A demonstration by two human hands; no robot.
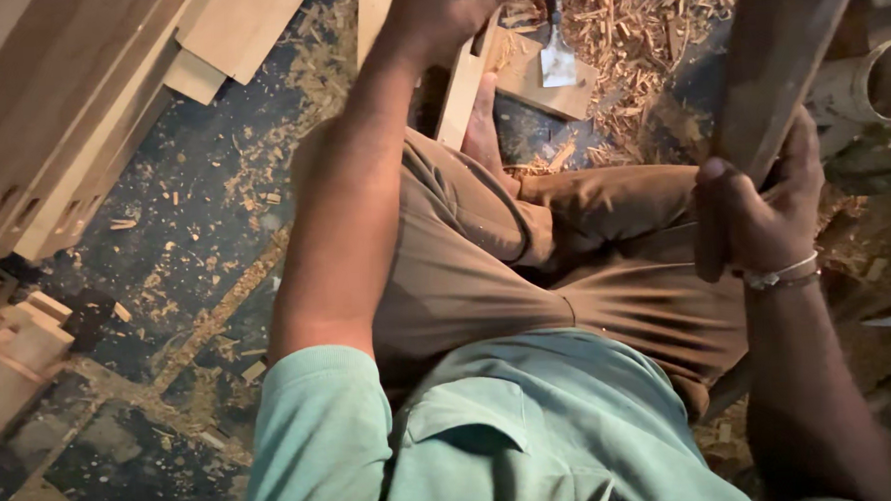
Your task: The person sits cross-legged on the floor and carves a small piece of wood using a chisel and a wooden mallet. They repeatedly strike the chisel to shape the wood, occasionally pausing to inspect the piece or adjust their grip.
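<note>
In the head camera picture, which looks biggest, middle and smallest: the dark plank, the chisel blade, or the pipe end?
1. Dark plank, gripped by the right hand: biggest, though it is nearest the camera.
2. Pipe end: middle, partly cut off at the edge.
3. Chisel blade: smallest, lying farther away among the wood shavings.

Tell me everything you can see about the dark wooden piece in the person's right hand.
The dark wooden piece is a long, flat, brown plank-like length, duller than the pale boards nearby. It slants from the top edge down to the right hand, which wraps closed around its lower end, thumb on the near face. Its upper end leaves the picture, so its full length is hidden. It hangs above a floor littered with shavings.
</note>
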